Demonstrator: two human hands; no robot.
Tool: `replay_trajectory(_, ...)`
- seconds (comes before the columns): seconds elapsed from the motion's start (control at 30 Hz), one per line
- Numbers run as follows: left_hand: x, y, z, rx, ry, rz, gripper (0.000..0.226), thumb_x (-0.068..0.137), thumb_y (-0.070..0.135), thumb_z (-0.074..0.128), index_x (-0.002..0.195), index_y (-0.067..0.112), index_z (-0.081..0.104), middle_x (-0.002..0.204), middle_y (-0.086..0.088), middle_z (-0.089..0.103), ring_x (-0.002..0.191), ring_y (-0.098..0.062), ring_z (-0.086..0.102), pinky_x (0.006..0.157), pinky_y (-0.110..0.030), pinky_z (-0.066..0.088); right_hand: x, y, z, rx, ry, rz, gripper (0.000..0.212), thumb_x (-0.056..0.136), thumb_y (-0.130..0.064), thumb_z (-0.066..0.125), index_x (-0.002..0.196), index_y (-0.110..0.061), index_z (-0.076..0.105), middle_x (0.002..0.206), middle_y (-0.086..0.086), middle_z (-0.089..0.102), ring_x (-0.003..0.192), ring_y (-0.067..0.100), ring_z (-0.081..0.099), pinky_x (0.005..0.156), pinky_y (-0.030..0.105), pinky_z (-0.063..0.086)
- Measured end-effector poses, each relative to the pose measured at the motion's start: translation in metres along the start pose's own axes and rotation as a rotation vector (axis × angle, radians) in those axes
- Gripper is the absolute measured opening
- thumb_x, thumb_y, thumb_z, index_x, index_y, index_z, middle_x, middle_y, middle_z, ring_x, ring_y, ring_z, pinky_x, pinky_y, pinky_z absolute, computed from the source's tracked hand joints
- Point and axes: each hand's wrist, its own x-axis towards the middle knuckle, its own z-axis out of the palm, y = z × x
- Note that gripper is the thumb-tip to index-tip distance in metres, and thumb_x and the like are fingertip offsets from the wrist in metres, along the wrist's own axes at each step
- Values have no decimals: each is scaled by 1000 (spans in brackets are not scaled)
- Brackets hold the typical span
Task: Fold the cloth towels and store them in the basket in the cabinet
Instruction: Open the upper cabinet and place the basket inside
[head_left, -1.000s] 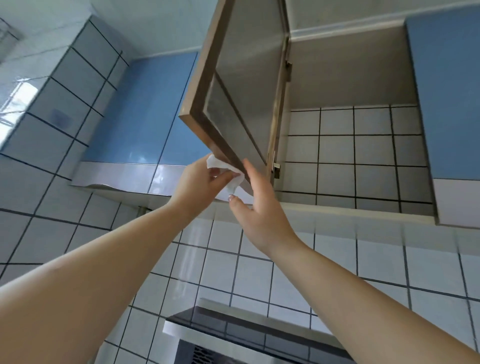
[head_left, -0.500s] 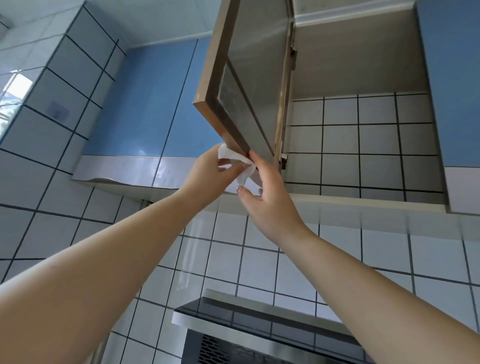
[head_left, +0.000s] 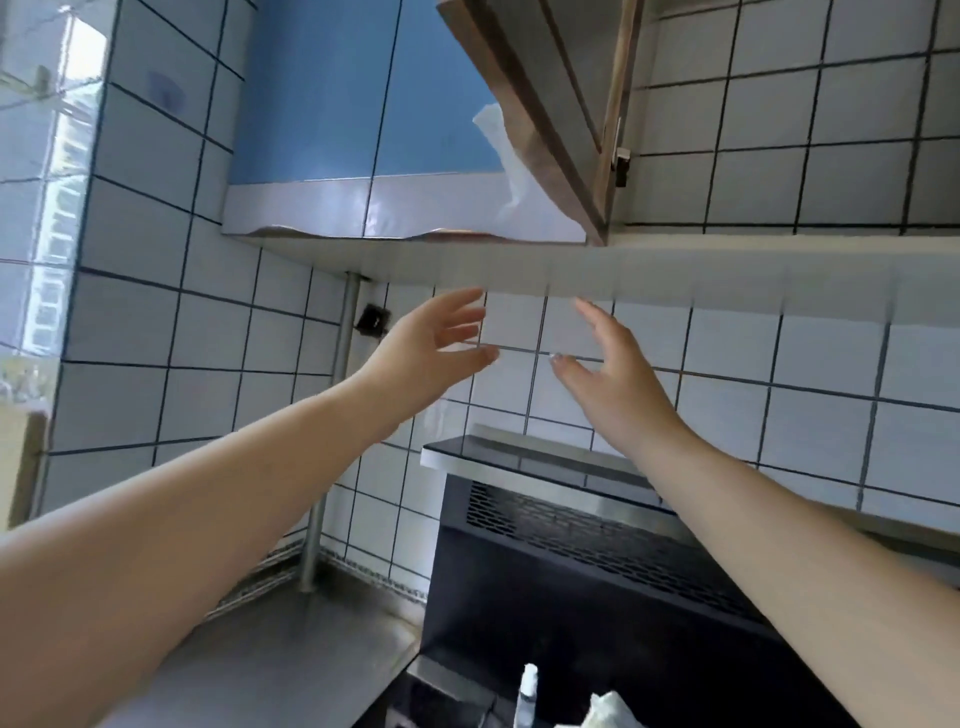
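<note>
**White cloth hangs at the cabinet door**

We see a white cloth (head_left: 506, 171), thin and crumpled, hanging against the lower edge of the open cabinet door (head_left: 550, 119) in the upper centre of the frame. Our left hand (head_left: 431, 353) and right hand (head_left: 608, 374) hover below it at mid-frame, fingers spread and holding nothing. The open cabinet (head_left: 779, 156) at upper right shows only tiled back wall. More white cloth (head_left: 608, 709) lies at the bottom edge.

White wall tiles (head_left: 727, 364) w/ dark grout grid. Blue cabinet doors (head_left: 363, 93), pale strip along bottom. Open door (head_left: 545, 119) brown wood-grain edge. White cloth (head_left: 506, 156) hangs there. Black range hood (head_left: 571, 587), silver trim, perforated grille. Grey steel surface (head_left: 291, 649).
</note>
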Motion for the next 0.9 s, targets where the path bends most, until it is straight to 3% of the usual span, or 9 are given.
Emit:
replay_trajectory(0.23, -93, 8, 12, 50, 31, -162, 56, 85, 10, 66, 135, 25, 45, 127, 7, 58, 115, -6, 56, 98, -24, 45, -75, 8, 6, 129, -156, 33, 54, 94, -29, 52, 144, -28, 30, 150, -11, 28, 133, -2, 23, 101, 18, 18)
replay_trajectory(0.33, -145, 12, 26, 7, 116, -264, 50, 84, 7, 67, 126, 29, 51, 121, 7, 61, 111, -6, 59, 99, -31, 47, -115, 11, 2, 215, -254, 58, 54, 93, -30, 53, 142, -30, 33, 149, -10, 30, 123, -7, 24, 106, 24, 25)
replay_trajectory(0.4, -179, 14, 35, -11, 157, -319, 49, 83, 7, 68, 125, 29, 52, 119, 8, 63, 109, -5, 61, 95, -28, 48, -137, 12, 1, 262, -308, 68, 53, 92, -28, 54, 141, -29, 34, 148, -8, 32, 127, -4, 25, 111, 30, 27)
replay_trajectory(0.53, -262, 28, 55, -51, 254, -453, 47, 84, 5, 67, 121, 31, 55, 119, 5, 64, 108, -7, 62, 93, -25, 49, -195, 11, 6, 353, -447, 68, 53, 91, -28, 56, 140, -29, 36, 147, -6, 33, 138, 7, 26, 106, 23, 21)
replay_trajectory(0.73, -379, 66, 69, -57, 434, -650, 48, 83, 8, 69, 125, 25, 54, 123, 0, 63, 110, -9, 61, 94, -27, 48, -280, -20, 19, 494, -669, 41, 53, 90, -28, 58, 139, -26, 38, 145, -4, 37, 128, -2, 29, 107, 23, 24)
replay_trajectory(0.9, -454, 103, 61, -30, 571, -743, 50, 84, 11, 68, 130, 22, 52, 121, 4, 63, 111, -7, 60, 94, -26, 49, -331, -64, 31, 596, -818, 31, 54, 90, -25, 59, 140, -24, 38, 146, -1, 37, 126, 0, 31, 103, 20, 24)
